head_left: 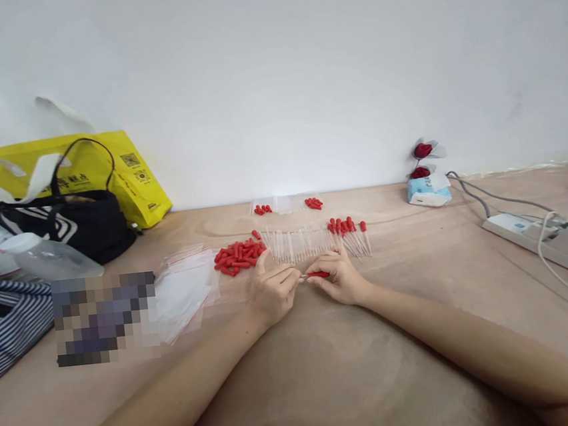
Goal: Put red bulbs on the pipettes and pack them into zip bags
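Observation:
Between my hands is a thin clear tube with a red rubber cap (319, 274) on its right end. My left hand (274, 287) pinches the tube, most of which its fingers hide. My right hand (336, 276) is closed on the red cap. A pile of loose red caps (238, 256) lies just beyond and left of my left hand. Clear tubes (294, 244) lie side by side beyond both hands. Several tubes with red caps fitted (348, 230) lie beyond my right hand.
Clear plastic bags (185, 289) lie left of the caps. Small bags with red caps (283, 205) are near the wall. A yellow bag (143, 180), black bag (91, 225) and bottle (57, 255) stand left. Tissues (428, 189) and a power strip (542, 238) are right.

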Demonstrator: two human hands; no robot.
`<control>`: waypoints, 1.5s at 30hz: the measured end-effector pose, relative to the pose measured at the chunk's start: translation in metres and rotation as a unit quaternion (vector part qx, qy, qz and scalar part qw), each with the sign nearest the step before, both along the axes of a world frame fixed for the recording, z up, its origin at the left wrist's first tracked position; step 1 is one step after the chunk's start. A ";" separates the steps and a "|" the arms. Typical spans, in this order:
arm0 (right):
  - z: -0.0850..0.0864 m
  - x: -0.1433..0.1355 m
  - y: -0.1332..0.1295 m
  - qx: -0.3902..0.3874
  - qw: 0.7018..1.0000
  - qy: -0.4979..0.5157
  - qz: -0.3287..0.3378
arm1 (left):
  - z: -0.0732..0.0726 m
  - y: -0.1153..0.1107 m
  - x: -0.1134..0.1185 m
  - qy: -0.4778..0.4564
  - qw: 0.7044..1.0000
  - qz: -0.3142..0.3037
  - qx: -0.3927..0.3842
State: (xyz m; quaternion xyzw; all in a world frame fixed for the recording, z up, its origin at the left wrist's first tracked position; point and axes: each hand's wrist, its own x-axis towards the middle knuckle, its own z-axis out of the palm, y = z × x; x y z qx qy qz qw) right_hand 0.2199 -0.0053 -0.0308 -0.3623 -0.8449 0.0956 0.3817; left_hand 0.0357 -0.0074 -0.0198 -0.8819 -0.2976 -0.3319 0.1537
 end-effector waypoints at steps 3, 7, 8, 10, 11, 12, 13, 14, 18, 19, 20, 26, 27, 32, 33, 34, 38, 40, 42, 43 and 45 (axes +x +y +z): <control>-0.001 0.001 0.002 0.011 1.000 -0.011 -0.004 | 0.001 0.001 0.001 -0.005 1.000 0.007 0.001; -0.003 0.006 0.007 0.005 1.000 -0.002 -0.016 | 0.002 0.004 -0.001 -0.016 0.999 0.031 0.004; -0.004 0.007 0.008 -0.002 1.000 0.007 -0.022 | 0.002 0.005 -0.002 -0.019 0.999 0.039 0.005; -0.005 0.009 0.010 -0.019 0.998 0.034 -0.039 | 0.002 0.007 -0.003 -0.025 0.998 0.054 0.010; -0.006 0.009 0.011 -0.029 0.997 0.049 -0.046 | 0.002 0.008 -0.004 -0.027 0.998 0.059 0.011; -0.006 0.009 0.011 -0.037 0.996 0.064 -0.051 | 0.001 0.009 -0.004 -0.029 0.998 0.062 0.013; -0.005 0.009 0.011 -0.044 0.995 0.076 -0.051 | 0.001 0.009 -0.004 -0.030 0.998 0.061 0.014; -0.005 0.008 0.011 -0.050 0.994 0.084 -0.046 | 0.001 0.009 -0.004 -0.031 0.998 0.058 0.015; -0.001 0.004 0.010 -0.066 0.993 0.099 -0.013 | 0.001 0.007 -0.002 -0.033 0.998 0.047 0.017; 0.000 0.003 0.010 -0.073 0.991 0.108 -0.008 | 0.001 0.006 -0.001 -0.034 0.998 0.047 0.014; 0.001 0.002 0.010 -0.084 0.988 0.126 -0.007 | 0.002 0.005 0.000 -0.036 0.998 0.048 0.008; -0.001 -0.016 0.009 -0.239 0.920 0.310 0.025 | 0.004 0.001 0.004 -0.094 0.993 0.048 -0.056; -0.002 -0.021 0.008 -0.260 0.909 0.323 0.040 | 0.005 0.001 0.004 -0.105 0.991 0.045 -0.065; 0.002 -0.033 0.008 -0.278 0.888 0.363 0.044 | 0.005 0.001 0.003 -0.129 0.988 0.013 -0.085; 0.005 -0.029 0.012 -0.271 0.889 0.367 0.031 | 0.005 0.001 0.003 -0.131 0.988 0.009 -0.086; 0.009 -0.022 0.018 -0.262 0.892 0.367 0.016 | 0.005 0.001 0.003 -0.132 0.987 0.009 -0.086; 0.027 0.023 0.052 -0.223 0.920 0.304 -0.110 | 0.005 0.003 0.003 -0.121 0.987 0.036 -0.095; 0.032 0.047 0.067 -0.237 0.919 0.224 -0.220 | 0.003 0.005 0.003 -0.111 0.988 0.044 -0.097; 0.031 0.063 0.076 -0.226 0.908 0.158 -0.314 | 0.001 0.007 0.002 -0.102 0.989 0.050 -0.100; 0.029 0.068 0.078 -0.216 0.903 0.123 -0.350 | 0.000 0.007 0.002 -0.098 0.988 0.053 -0.102; 0.023 0.071 0.080 -0.193 0.895 0.057 -0.399 | -0.001 0.008 0.001 -0.090 0.988 0.061 -0.109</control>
